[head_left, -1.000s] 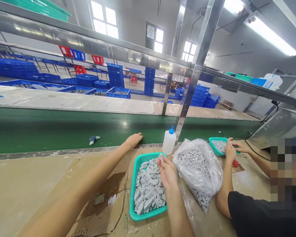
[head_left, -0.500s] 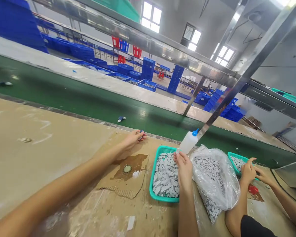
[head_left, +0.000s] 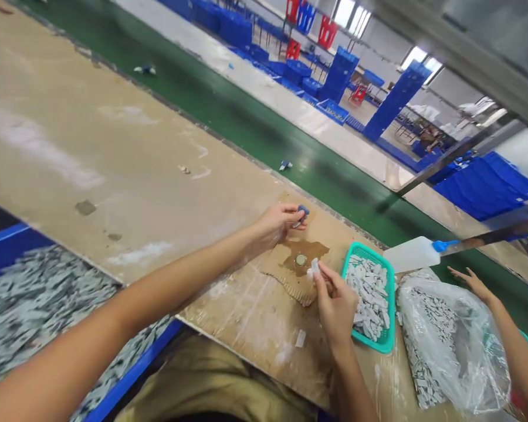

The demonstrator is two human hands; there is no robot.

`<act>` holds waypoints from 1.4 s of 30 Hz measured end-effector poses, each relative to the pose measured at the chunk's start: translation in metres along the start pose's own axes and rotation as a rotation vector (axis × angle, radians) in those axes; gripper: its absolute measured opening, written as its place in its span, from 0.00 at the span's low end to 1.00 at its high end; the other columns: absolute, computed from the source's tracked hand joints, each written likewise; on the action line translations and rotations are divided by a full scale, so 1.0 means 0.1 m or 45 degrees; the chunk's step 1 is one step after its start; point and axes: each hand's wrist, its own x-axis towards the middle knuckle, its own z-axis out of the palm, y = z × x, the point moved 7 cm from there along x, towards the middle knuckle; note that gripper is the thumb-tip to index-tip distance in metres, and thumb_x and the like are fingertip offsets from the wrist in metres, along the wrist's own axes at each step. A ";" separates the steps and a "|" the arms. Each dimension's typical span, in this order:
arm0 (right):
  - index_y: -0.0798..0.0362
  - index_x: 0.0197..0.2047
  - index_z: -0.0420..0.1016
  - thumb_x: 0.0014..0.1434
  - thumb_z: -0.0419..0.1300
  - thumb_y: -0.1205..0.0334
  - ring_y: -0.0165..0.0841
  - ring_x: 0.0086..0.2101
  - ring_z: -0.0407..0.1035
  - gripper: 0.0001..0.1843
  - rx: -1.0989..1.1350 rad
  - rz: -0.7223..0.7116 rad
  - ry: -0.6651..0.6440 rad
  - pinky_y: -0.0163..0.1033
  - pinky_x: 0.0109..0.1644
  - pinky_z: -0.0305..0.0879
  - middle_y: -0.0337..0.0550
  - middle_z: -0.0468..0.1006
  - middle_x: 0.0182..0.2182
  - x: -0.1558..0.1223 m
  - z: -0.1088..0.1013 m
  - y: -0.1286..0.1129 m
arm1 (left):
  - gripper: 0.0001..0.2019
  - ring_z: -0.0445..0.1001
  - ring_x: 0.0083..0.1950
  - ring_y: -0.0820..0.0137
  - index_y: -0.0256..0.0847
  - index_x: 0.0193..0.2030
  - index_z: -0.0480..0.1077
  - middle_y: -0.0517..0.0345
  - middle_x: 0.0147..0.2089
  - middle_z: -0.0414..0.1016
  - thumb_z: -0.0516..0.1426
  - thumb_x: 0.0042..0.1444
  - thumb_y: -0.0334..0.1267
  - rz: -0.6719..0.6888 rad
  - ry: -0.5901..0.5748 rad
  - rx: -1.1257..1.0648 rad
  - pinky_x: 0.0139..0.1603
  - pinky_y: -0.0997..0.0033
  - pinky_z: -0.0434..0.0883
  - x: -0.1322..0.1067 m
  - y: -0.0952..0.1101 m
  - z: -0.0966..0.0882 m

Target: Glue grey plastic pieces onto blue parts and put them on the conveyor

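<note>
**So, a pinch in each hand, right by the green basket (head_left: pixel 392 305)**

The left hand (head_left: pixel 281 221) was up and left of the basket, thumb and fingers clamped on a small dark blue piece (head_left: pixel 303 212). The right hand (head_left: pixel 337 302) was at the basket's left rim, fingertips pinched together on a little pale piece (head_left: pixel 315 266) that poked out toward the left. Couldn't tell if that hand was actually touching the rim. The two hands were apart, with neither piece touching the other.

The basket itself was loaded with loose grey-white pieces (head_left: pixel 369 293). Just left of it lay a sheet of cardboard (head_left: pixel 290 284) with a dark stain, and a small round disc (head_left: pixel 301 259) sat on the stain. A white bottle (head_left: pixel 416 256) with a blue tip was just past the basket's far right corner, and a clear plastic bag (head_left: pixel 479 346) of similar bits sat to its right. Beyond that bag was a co-worker's hand (head_left: pixel 477 285), fingers spread.

Farther out, a green belt (head_left: pixel 246 132) ran behind the basket, with a blue-and-white part (head_left: pixel 286 166) lying on it. Way over left of the basket, below the bench, was a blue bin (head_left: pixel 20 237) full of grey pieces.
</note>
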 end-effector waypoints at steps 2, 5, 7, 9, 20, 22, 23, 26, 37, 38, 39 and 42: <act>0.54 0.47 0.81 0.63 0.58 0.57 0.37 0.41 0.78 0.14 -0.155 -0.165 0.051 0.43 0.48 0.74 0.50 0.83 0.44 0.02 0.03 -0.05 | 0.25 0.73 0.32 0.71 0.29 0.33 0.74 0.51 0.31 0.74 0.73 0.35 0.48 0.026 -0.070 0.010 0.40 0.70 0.72 -0.01 0.09 0.04; 0.55 0.44 0.81 0.64 0.57 0.59 0.36 0.39 0.79 0.13 -0.346 -0.360 0.075 0.40 0.46 0.74 0.49 0.84 0.41 0.04 0.08 -0.12 | 0.22 0.69 0.30 0.76 0.29 0.33 0.74 0.52 0.31 0.73 0.71 0.41 0.48 0.068 -0.134 0.114 0.33 0.75 0.66 -0.04 0.19 0.08; 0.56 0.43 0.82 0.65 0.57 0.60 0.35 0.38 0.79 0.13 -0.450 -0.422 0.058 0.38 0.44 0.74 0.50 0.84 0.40 0.06 0.14 -0.15 | 0.21 0.68 0.29 0.77 0.30 0.32 0.74 0.52 0.30 0.73 0.69 0.44 0.48 0.093 -0.161 0.155 0.31 0.76 0.63 -0.06 0.21 0.10; 0.57 0.44 0.81 0.66 0.56 0.61 0.35 0.36 0.79 0.14 -0.540 -0.457 0.040 0.37 0.42 0.73 0.50 0.84 0.38 0.07 0.20 -0.16 | 0.20 0.67 0.29 0.77 0.30 0.33 0.75 0.53 0.30 0.72 0.68 0.47 0.49 0.109 -0.186 0.180 0.31 0.76 0.62 -0.06 0.22 0.10; 0.57 0.48 0.80 0.67 0.53 0.61 0.35 0.36 0.78 0.15 -0.758 -0.559 0.051 0.38 0.43 0.72 0.51 0.84 0.39 0.10 0.35 -0.12 | 0.17 0.68 0.33 0.75 0.30 0.35 0.77 0.48 0.37 0.75 0.66 0.50 0.46 0.140 -0.186 0.226 0.35 0.73 0.64 -0.05 0.20 0.05; 0.57 0.48 0.80 0.67 0.54 0.62 0.34 0.35 0.77 0.15 -0.780 -0.583 0.033 0.37 0.42 0.71 0.51 0.84 0.38 0.10 0.36 -0.13 | 0.15 0.68 0.32 0.75 0.30 0.35 0.77 0.48 0.36 0.75 0.66 0.51 0.44 0.141 -0.165 0.252 0.35 0.73 0.64 -0.05 0.22 0.05; 0.58 0.47 0.80 0.67 0.54 0.62 0.33 0.34 0.77 0.15 -0.801 -0.595 0.028 0.36 0.41 0.71 0.50 0.83 0.37 0.09 0.37 -0.14 | 0.14 0.68 0.32 0.76 0.30 0.34 0.76 0.48 0.36 0.75 0.65 0.51 0.42 0.140 -0.155 0.266 0.35 0.73 0.64 -0.05 0.23 0.05; 0.57 0.47 0.80 0.67 0.54 0.62 0.32 0.32 0.75 0.15 -0.864 -0.616 0.017 0.36 0.39 0.69 0.49 0.83 0.35 0.09 0.39 -0.16 | 0.12 0.68 0.32 0.76 0.29 0.34 0.76 0.48 0.35 0.75 0.64 0.53 0.40 0.148 -0.147 0.296 0.34 0.73 0.64 -0.04 0.25 0.03; 0.56 0.48 0.79 0.68 0.53 0.64 0.32 0.34 0.73 0.14 -0.889 -0.672 -0.031 0.37 0.42 0.68 0.49 0.82 0.35 0.10 0.43 -0.16 | 0.14 0.71 0.37 0.72 0.29 0.38 0.76 0.47 0.38 0.75 0.63 0.54 0.42 0.126 -0.100 0.408 0.39 0.68 0.67 -0.06 0.25 0.03; 0.56 0.49 0.79 0.68 0.53 0.64 0.32 0.34 0.73 0.14 -0.892 -0.666 -0.033 0.37 0.42 0.69 0.48 0.82 0.35 0.10 0.43 -0.16 | 0.14 0.71 0.37 0.72 0.29 0.38 0.76 0.47 0.38 0.75 0.63 0.54 0.42 0.126 -0.098 0.403 0.39 0.69 0.67 -0.06 0.25 0.03; 0.55 0.49 0.79 0.68 0.53 0.64 0.32 0.34 0.74 0.14 -0.893 -0.663 -0.034 0.37 0.42 0.69 0.48 0.82 0.35 0.11 0.43 -0.16 | 0.14 0.71 0.37 0.72 0.29 0.38 0.76 0.47 0.37 0.75 0.63 0.54 0.42 0.128 -0.098 0.395 0.38 0.69 0.67 -0.07 0.25 0.03; 0.56 0.49 0.79 0.68 0.54 0.65 0.32 0.34 0.73 0.14 -0.882 -0.695 -0.043 0.38 0.42 0.69 0.48 0.82 0.35 0.10 0.45 -0.18 | 0.14 0.70 0.35 0.73 0.29 0.37 0.77 0.46 0.37 0.75 0.64 0.53 0.42 0.148 -0.106 0.362 0.37 0.70 0.66 -0.08 0.25 0.03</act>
